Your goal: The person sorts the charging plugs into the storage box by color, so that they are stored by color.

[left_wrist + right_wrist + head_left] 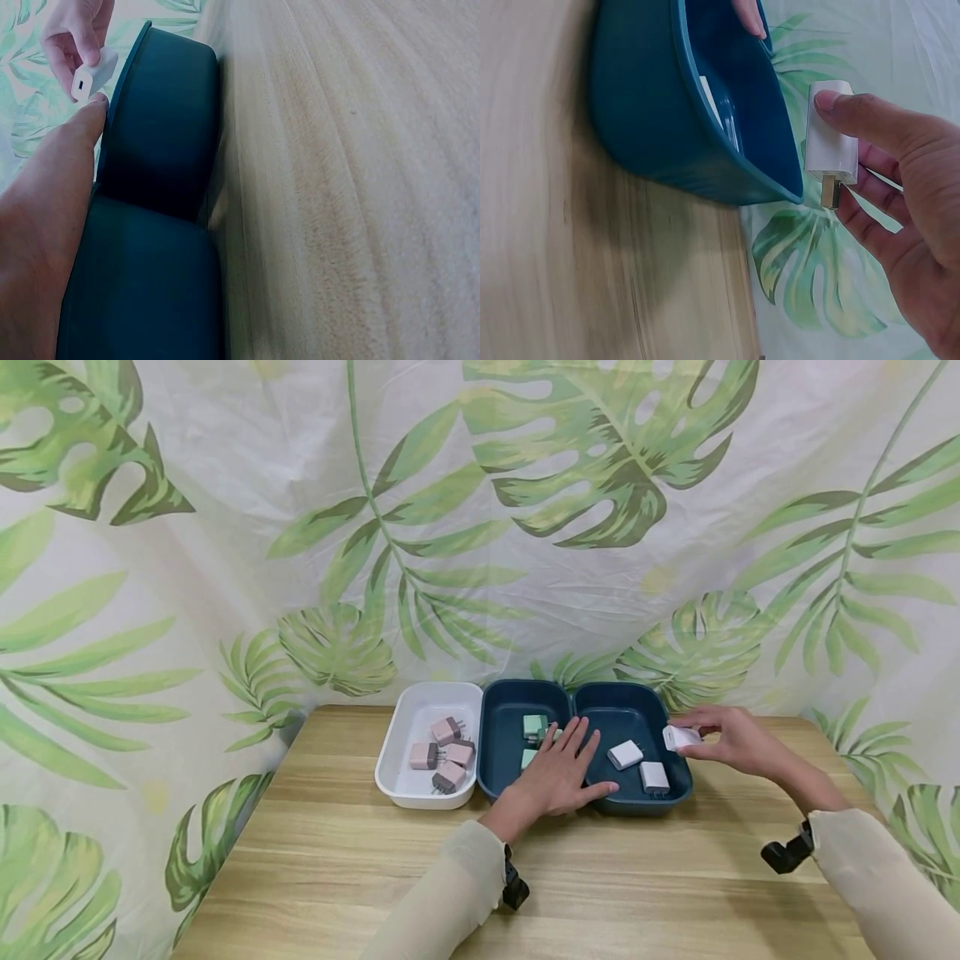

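My right hand (733,745) pinches a white plug charger (681,737) between thumb and fingers, over the right rim of the right dark blue bin (611,697). In the right wrist view the metal prongs of this charger (830,139) point down beside the bin wall. Two more white chargers (625,754) lie inside that bin. My left hand (555,777) lies with fingers spread across the adjoining rims of the two dark blue bins, holding nothing. Green chargers (535,727) sit in the middle bin (498,702), partly hidden by the left fingers.
A white bin (386,768) on the left holds several pink-and-grey chargers (423,756). All three bins stand side by side near the back of the wooden table (337,852). Behind it hangs a leaf-patterned cloth (420,568).
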`<state>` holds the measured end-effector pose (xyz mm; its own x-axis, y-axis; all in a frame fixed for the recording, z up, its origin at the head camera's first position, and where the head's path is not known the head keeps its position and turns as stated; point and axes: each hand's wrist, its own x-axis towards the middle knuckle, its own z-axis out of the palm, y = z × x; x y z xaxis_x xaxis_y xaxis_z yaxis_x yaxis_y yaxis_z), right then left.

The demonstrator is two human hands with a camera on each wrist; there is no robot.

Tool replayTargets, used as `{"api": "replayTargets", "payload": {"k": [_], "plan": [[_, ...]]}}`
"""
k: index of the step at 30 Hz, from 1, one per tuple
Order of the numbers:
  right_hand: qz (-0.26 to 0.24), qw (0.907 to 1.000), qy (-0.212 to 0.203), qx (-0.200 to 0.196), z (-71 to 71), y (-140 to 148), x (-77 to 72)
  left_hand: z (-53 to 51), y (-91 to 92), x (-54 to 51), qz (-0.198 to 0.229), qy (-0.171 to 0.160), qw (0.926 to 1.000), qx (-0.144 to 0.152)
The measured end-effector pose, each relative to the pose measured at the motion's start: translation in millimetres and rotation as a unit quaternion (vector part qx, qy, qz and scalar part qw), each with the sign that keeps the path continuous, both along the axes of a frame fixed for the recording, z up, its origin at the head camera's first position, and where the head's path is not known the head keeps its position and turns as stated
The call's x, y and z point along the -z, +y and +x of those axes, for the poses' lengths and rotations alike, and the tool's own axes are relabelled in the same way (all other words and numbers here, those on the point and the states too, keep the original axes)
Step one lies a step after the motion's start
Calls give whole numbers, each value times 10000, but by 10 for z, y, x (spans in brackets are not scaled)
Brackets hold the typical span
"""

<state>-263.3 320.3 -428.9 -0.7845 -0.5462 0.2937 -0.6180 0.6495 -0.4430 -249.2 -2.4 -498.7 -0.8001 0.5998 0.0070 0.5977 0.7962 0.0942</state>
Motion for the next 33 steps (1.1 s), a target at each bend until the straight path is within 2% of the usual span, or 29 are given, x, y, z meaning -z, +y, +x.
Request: {"api": "replayTargets", "payload": {"k": [15, 23, 33], "plan": [[-76, 9995, -273, -103, -242, -252, 61, -11, -6, 2, -58, 81, 9999, 58], [109, 9997, -234, -36, -390, -350, 128, -15, 0, -5, -50, 55, 10000, 56], [32, 9995, -300, -2, -521, -445, 210, -16, -3, 7, -50, 40, 10000, 21]]}}
